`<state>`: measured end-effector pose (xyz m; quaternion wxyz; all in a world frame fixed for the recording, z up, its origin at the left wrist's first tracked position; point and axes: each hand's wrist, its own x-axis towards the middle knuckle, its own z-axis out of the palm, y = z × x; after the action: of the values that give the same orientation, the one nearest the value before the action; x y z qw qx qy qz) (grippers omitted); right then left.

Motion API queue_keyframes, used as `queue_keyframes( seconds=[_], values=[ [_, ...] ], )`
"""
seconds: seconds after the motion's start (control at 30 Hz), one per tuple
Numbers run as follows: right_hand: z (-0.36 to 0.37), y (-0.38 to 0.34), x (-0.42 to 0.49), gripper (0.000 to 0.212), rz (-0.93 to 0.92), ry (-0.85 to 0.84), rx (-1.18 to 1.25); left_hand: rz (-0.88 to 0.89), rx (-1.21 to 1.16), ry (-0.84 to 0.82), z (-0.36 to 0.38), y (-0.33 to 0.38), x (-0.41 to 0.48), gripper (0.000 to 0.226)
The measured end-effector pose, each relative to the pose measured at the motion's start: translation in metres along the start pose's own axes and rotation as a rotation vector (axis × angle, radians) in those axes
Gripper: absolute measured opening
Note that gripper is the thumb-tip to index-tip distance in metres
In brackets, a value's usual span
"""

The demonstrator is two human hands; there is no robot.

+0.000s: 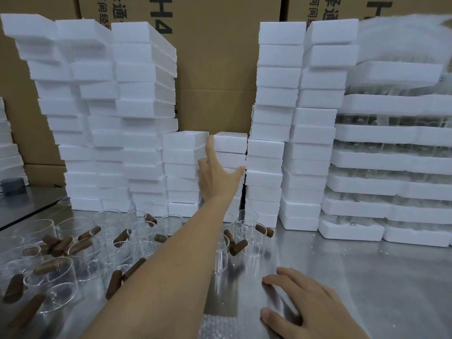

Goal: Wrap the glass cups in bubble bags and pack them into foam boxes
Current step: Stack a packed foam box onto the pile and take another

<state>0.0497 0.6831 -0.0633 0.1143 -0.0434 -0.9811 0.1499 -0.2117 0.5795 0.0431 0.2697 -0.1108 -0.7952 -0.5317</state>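
Note:
My left hand (215, 177) reaches far forward to a short stack of white foam boxes (231, 143) at the middle back. Its index finger lies up the stack's left side and the thumb touches the right side, fingers spread. My right hand (303, 307) rests flat on the steel table near the front, fingers on a clear bubble bag (217, 326) whose edge shows at the bottom. Several glass cups with brown wooden handles (80, 243) stand crowded on the left of the table, and a few more (254, 231) stand under the stack I reach for.
Tall stacks of foam boxes (144, 106) rise left and right (276, 99) of the short one. Wide foam trays of glassware (391, 162) are piled at far right. Cardboard cartons (215, 69) form the back wall. The steel table (367, 277) lies bare at right front.

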Motion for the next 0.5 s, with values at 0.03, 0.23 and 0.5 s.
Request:
queue_keyframes(
  seconds=[0.03,0.23,0.5],
  values=[
    [-0.0001,-0.0004,-0.0002,0.06,0.001,0.002,0.0,0.009,-0.004,-0.012,0.0005,-0.0022,-0.0011,0.116],
    [0.0002,-0.0004,0.0002,0.059,0.006,-0.001,-0.016,0.017,0.001,-0.01,-0.0013,-0.0078,0.0002,0.12],
    [0.0019,0.0011,0.0009,0.055,-0.005,0.014,-0.018,0.026,0.033,0.037,-0.003,-0.0102,0.0046,0.116]
  ],
)
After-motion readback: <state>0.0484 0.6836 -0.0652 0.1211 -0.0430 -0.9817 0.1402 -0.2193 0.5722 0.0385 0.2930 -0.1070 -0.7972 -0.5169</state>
